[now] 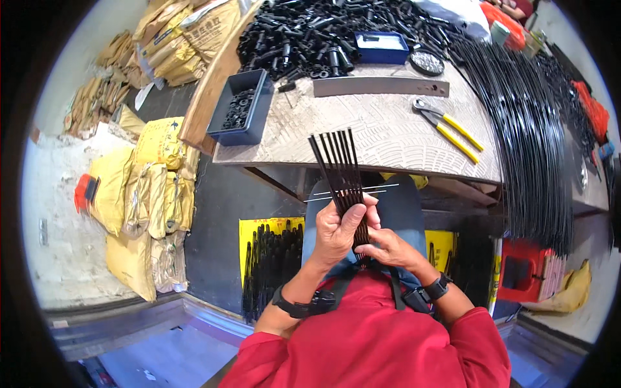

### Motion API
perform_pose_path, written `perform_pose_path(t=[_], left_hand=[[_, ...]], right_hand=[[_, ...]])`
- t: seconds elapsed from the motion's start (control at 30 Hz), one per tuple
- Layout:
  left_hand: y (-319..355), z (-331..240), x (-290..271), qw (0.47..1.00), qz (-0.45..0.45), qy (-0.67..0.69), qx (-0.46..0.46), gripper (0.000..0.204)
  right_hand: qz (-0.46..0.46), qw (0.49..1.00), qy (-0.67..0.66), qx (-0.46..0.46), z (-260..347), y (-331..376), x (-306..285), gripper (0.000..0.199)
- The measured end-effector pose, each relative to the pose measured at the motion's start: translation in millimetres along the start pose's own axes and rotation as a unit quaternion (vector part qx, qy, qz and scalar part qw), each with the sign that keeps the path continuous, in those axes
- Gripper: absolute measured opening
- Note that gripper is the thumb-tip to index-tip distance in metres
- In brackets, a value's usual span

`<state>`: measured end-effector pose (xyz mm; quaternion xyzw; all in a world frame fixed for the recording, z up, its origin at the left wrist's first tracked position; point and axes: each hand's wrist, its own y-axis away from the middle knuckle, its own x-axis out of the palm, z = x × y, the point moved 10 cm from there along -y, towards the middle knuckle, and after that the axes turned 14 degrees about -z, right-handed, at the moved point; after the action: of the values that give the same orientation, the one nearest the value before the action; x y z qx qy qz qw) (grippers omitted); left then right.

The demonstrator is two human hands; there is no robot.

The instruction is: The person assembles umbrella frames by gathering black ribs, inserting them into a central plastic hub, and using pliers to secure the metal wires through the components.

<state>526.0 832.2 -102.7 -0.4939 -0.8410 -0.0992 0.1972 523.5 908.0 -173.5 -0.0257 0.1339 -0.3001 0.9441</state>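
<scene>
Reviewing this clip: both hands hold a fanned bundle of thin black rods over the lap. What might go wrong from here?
1. The black rods are splayed like a fan above the left hand, so one may slip out of the grip and drop to the floor.
2. The right hand pinches only the bundle's lower end; the rods may twist or cross.
3. The rod tips reach over the table edge and might snag it.

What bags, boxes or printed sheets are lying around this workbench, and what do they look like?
Yellow sacks: stacked on the floor at left, plump, printed.
Brown paper sacks: piled at top left, flat, tan.
Yellow printed sheet: on the floor under the bench, flat, dark marks.
Blue box: on the bench top, rectangular.
Blue bin: at the bench's left edge, holding black rings.
</scene>
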Motion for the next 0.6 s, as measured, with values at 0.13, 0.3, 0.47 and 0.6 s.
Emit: perform_pose_path(t=[0.13, 0.3, 0.47, 0.6], left_hand=[[-4.5, 5.1, 9.5, 0.999, 0.044, 0.022, -0.011, 0.044], [-12.7, 22.8, 15.6, 0.995, 0.067, 0.000, -0.079, 0.097], [-18.8, 24.0, 35.5, 0.986, 0.105, 0.066, -0.112, 0.117], [-33.5, 49.5, 21.9, 0.983, 0.076, 0.101, -0.132, 0.066]], right_hand=[[0.067, 0.991, 0.073, 0.086, -26.1, 13.8, 0.7, 0.026], [-0.111, 0.991, 0.053, -0.060, 50.6, -32.7, -105.5, 0.040], [-0.016, 0.990, -0.036, -0.133, 158.3, -104.8, -110.2, 0.047], [0.190, 0.979, -0.069, -0.026, 143.9, -81.6, -77.4, 0.044]])
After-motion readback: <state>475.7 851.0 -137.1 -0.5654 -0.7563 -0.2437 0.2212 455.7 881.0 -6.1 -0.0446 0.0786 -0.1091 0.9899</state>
